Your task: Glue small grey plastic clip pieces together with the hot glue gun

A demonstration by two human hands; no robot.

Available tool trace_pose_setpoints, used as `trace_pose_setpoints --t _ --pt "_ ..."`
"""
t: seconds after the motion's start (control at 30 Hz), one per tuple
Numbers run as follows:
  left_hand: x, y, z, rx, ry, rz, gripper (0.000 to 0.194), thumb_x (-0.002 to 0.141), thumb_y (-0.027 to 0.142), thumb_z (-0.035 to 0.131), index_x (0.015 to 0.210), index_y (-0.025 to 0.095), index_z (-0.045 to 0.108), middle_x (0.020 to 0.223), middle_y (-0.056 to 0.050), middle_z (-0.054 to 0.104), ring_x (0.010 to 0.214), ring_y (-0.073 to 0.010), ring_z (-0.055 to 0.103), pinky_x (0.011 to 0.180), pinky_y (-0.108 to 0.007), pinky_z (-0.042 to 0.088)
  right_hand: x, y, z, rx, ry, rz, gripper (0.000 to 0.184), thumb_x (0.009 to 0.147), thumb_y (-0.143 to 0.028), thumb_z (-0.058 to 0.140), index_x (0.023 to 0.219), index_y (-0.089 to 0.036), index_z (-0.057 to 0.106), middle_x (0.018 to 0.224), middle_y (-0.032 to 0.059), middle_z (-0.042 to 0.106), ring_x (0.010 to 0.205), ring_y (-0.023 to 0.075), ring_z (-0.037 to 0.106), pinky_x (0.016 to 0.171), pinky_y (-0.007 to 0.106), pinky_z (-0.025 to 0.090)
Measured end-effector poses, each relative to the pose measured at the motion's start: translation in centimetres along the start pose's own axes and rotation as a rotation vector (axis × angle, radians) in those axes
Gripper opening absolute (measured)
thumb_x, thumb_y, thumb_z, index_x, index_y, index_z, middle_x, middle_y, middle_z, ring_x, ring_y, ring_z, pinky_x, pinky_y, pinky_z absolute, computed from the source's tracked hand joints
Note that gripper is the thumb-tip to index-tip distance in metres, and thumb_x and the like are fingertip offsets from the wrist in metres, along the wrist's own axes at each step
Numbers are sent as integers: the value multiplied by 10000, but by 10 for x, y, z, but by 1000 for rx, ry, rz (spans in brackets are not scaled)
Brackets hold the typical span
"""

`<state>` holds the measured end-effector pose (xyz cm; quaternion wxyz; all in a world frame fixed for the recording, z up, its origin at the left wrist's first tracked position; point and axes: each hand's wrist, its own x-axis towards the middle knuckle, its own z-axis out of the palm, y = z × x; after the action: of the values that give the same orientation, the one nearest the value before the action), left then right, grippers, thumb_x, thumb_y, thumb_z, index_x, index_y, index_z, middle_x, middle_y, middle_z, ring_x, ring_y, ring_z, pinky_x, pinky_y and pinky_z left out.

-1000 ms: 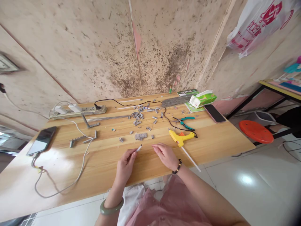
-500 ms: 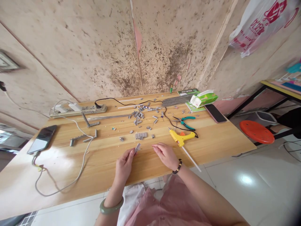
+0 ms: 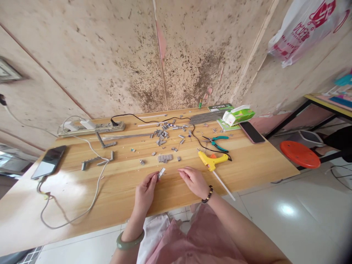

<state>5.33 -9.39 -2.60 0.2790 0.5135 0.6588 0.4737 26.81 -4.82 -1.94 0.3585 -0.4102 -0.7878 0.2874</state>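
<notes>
My left hand [image 3: 145, 192] is closed in a pinch on a small grey block [image 3: 161, 172], held just above the wooden table [image 3: 115, 198]. My right hand [image 3: 194, 180] rests on the table beside it with the fingers curled loosely and nothing visible in them. A short row of grey blocks [image 3: 165, 158] lies just beyond both hands. A yellow glue gun [image 3: 212, 160] with a white glue stick lies to the right of my right hand.
Several loose grey pieces [image 3: 165, 134] and thin metal rods [image 3: 126, 137] are scattered mid-table. Teal pliers [image 3: 217, 141], a tissue pack [image 3: 238, 114] and a phone [image 3: 250, 132] lie at the right. A power strip [image 3: 93, 129], white cable and another phone [image 3: 49, 162] lie at the left. A red stool [image 3: 299, 154] stands right.
My left hand has turned the grey block slightly between its fingers and drawn it a little nearer. My right hand has stayed where it was.
</notes>
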Motion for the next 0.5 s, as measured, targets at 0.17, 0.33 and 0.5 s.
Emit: trace_pose_setpoints --t 0.17,0.33,0.5 --pt "-1 0 -1 -47 40 -31 439 821 511 538 1047 161 675 759 -57 719 774 -206 668 785 -332 511 0 1 1 -5 1 -7 260 971 -289 420 1046 -210 656 1005 57 707 935 169 647 837 289 489" --pt "-2 -2 -1 -172 99 -64 445 805 509 576 1063 157 667 758 -42 694 730 -175 647 749 -307 515 0 4 3 -36 6 -16 262 969 -264 415 1050 -212 658 1006 57 706 945 169 645 851 296 489" --pt "-5 -1 0 -314 137 -104 490 801 502 601 1127 136 623 688 -7 642 582 -119 585 619 -256 499 0 4 3 -28 0 -16 247 956 -245 436 1061 -210 656 1012 59 705 937 175 642 844 303 488"
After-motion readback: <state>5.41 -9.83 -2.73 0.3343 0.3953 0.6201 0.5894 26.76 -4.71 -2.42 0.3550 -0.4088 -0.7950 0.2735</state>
